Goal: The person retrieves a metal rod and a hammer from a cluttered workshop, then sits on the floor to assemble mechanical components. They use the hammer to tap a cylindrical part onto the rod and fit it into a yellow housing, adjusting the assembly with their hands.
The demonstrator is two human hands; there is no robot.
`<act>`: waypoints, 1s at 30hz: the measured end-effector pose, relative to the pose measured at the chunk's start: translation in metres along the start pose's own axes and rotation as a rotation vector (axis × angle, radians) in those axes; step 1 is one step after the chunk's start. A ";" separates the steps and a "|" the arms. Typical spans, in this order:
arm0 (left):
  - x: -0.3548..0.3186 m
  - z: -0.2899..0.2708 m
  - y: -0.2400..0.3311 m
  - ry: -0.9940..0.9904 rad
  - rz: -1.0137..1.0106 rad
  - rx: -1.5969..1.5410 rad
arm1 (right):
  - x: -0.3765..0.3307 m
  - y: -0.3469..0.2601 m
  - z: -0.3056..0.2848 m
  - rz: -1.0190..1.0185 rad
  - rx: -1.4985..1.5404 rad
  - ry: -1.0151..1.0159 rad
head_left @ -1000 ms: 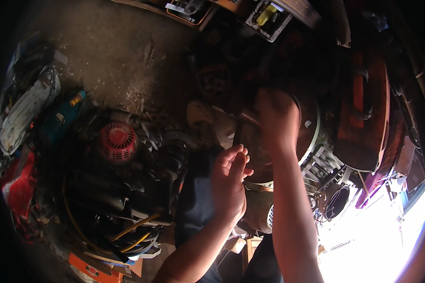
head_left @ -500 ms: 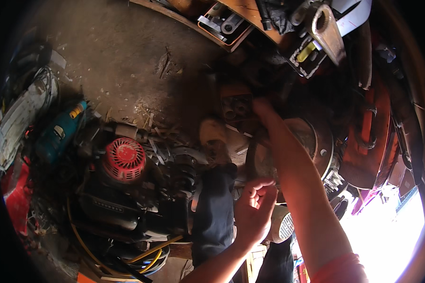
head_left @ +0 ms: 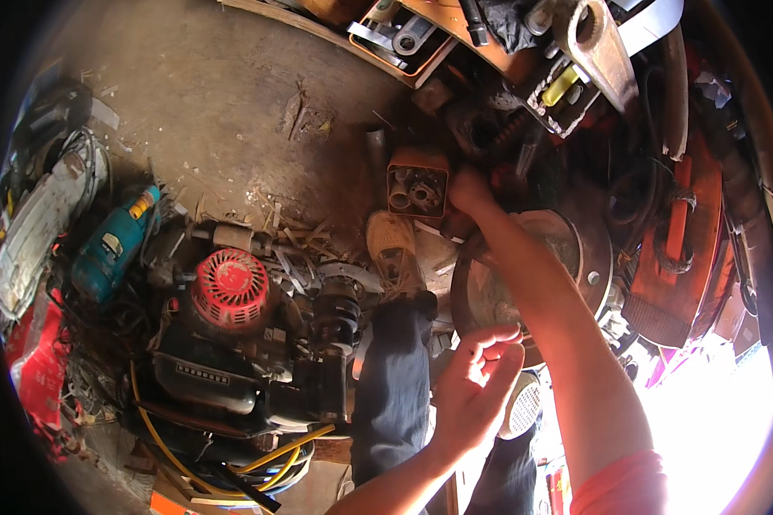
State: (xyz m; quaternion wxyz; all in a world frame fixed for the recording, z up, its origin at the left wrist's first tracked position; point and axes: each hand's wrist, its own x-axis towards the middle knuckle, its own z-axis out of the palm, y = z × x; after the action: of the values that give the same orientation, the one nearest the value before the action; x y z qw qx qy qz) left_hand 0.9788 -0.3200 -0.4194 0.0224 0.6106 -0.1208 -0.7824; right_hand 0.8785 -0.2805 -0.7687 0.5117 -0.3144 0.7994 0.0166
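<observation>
My left hand (head_left: 479, 386) is raised in front of me, its fingers loosely curled with a gap to the thumb. Nothing shows in it. Beyond it stands a wide round metal drum or housing (head_left: 599, 279), partly covered by my right forearm. My right hand (head_left: 470, 190) reaches forward into shadow, at the right side of a small rectangular tin (head_left: 418, 160). Ring-shaped and tubular metal parts (head_left: 421, 194) fill that tin. The fingers of my right hand are hidden, so their grip cannot be made out.
A black engine with a red fan cover (head_left: 232, 287) stands at left, beside a teal power tool (head_left: 107, 257). My shoe (head_left: 392, 249) rests just before the tin. A large wrench-like metal tool (head_left: 588, 43) and open trays lie far right. Yellow hose (head_left: 288, 463) coils near left.
The picture has grown brighter, showing the tin and its metal parts more clearly. My left hand has shifted slightly right; my right hand stays beside the tin.
</observation>
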 end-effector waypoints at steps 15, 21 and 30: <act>0.012 0.005 -0.002 -0.010 0.042 0.130 | -0.002 -0.009 -0.031 0.083 0.060 -0.132; 0.012 0.007 -0.005 0.010 0.079 0.134 | -0.054 -0.015 -0.053 0.134 0.322 0.013; 0.023 0.008 -0.028 0.157 0.282 -0.018 | -0.177 -0.046 -0.119 -0.209 0.407 0.279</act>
State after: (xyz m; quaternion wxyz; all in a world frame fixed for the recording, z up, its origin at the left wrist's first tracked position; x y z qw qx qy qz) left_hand 0.9684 -0.2958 -0.4452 0.1467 0.6468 -0.1961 -0.7222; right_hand 0.8556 -0.2727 -0.5519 0.4483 -0.2851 0.8123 -0.2408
